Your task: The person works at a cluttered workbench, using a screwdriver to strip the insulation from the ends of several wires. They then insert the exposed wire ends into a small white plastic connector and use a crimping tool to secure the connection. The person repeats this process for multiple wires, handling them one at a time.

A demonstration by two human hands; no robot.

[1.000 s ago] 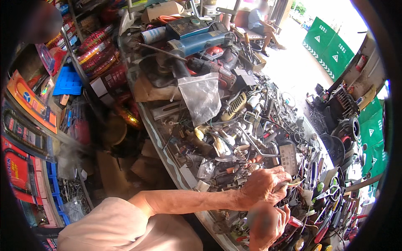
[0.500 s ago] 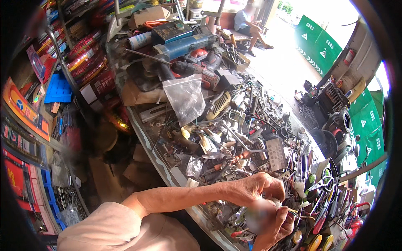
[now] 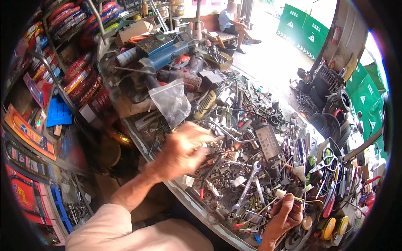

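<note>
Clearly two hands: left hand [image 3: 184,150] over tools, right hand [image 3: 287,213] gripping one wire [image 3: 302,201].

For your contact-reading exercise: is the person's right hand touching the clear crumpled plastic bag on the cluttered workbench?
Apart. The head view shows the right hand low at the bench's near edge, with the clear crumpled plastic bag far across the clutter.

Left hand [image 3: 184,152] is motion-blurred (its grip unreadable); right hand [image 3: 287,213] closes round something too small to tell
</note>
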